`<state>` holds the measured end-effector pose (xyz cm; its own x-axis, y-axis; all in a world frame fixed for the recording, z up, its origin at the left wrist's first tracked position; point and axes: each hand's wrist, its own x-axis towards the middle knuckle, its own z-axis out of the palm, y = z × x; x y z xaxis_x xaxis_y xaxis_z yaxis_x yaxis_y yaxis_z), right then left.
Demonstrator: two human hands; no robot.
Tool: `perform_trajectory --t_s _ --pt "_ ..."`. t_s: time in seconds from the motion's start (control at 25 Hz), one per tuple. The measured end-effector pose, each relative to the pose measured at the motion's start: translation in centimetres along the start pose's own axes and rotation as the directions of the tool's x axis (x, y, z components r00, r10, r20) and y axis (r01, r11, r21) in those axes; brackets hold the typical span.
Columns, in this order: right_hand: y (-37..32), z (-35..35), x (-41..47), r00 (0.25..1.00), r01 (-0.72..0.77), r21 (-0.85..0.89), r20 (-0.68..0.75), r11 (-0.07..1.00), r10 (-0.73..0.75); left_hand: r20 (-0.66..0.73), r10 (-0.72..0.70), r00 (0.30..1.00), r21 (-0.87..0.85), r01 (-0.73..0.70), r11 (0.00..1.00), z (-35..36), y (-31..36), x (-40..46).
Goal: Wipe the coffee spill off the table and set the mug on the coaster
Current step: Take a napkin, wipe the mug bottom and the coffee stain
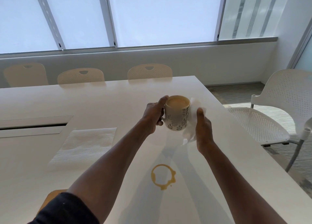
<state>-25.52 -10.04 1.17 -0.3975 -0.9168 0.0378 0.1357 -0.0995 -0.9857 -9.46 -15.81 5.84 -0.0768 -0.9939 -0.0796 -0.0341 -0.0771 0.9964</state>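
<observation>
Ceramic and leaf-patterned, the mug (177, 115) is held upright above the white table (219, 139), its handle pointing left into the left hand's (154, 116) closed fingers. The right hand (203, 128) presses a crumpled paper towel (194, 120) against its side. A ring-shaped coffee spill (163, 176) lies nearer.

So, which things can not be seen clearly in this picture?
- Coaster: only a brown corner shows in the head view; the left arm covers the rest, so I cannot confirm it.
- Mug base: whether it drips is too small to tell.
- Right hand fingers: hidden behind the paper towel.
</observation>
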Motion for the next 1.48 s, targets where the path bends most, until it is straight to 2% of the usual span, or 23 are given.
perform_trajectory --t_s 0.08,0.16,0.32,0.52,0.64,0.88,1.0,1.12,1.24,1.36,1.48 --pt "-0.5 0.4 0.6 0.998 -0.04 0.02 0.041 0.999 0.039 0.0 0.006 1.0 -0.002 -0.006 1.0 0.0 0.0 -0.1" --pt "-0.6 0.8 0.9 0.998 -0.056 0.015 0.022 0.998 0.056 -0.006 0.009 1.0 -0.011 -0.009 1.0 0.0 0.0 -0.1" --pt "0.1 1.0 0.7 0.997 0.072 -0.036 0.008 0.997 -0.071 -0.026 0.015 1.0 -0.011 -0.015 1.0 0.0 0.1 0.0" --pt "1.2 0.7 -0.2 0.969 0.176 -0.133 -0.15 0.975 -0.195 -0.044 0.019 0.999 -0.019 -0.02 1.0 0.0 -0.1 -0.1" --pt "1.9 0.8 -1.4 0.946 0.233 -0.163 -0.191 0.959 -0.263 -0.055 0.021 0.998 -0.022 -0.022 1.0 0.2 0.0 -0.1" --pt "3.3 2.1 -3.7 0.916 0.251 -0.214 -0.263 0.944 -0.304 -0.058 0.024 0.998 -0.022 -0.025 0.999 0.6 0.1 -0.2" --pt "4.1 3.0 -4.8 0.944 0.179 -0.122 -0.258 0.976 -0.206 -0.052 0.016 0.999 -0.027 -0.018 0.999 0.8 0.2 -0.4" --pt "4.6 3.5 -5.6 0.975 0.054 0.158 -0.219 0.986 -0.019 -0.054 0.012 0.998 -0.029 -0.013 0.999 0.9 0.3 -0.6" --pt "5.5 3.6 -6.5 0.975 -0.153 0.466 -0.071 0.871 0.209 -0.044 0.012 0.999 -0.029 -0.013 0.999 1.0 0.5 -0.8" --pt "6.2 3.1 -6.1 0.934 -0.333 0.54 0.074 0.773 0.351 -0.026 0.011 1.0 -0.03 -0.012 0.999 1.1 1.0 -1.1" --pt "5.7 2.2 -3.8 0.913 -0.405 0.569 0.21 0.716 0.349 0.001 0.004 1.0 -0.038 -0.004 0.999 1.1 1.4 -1.5"
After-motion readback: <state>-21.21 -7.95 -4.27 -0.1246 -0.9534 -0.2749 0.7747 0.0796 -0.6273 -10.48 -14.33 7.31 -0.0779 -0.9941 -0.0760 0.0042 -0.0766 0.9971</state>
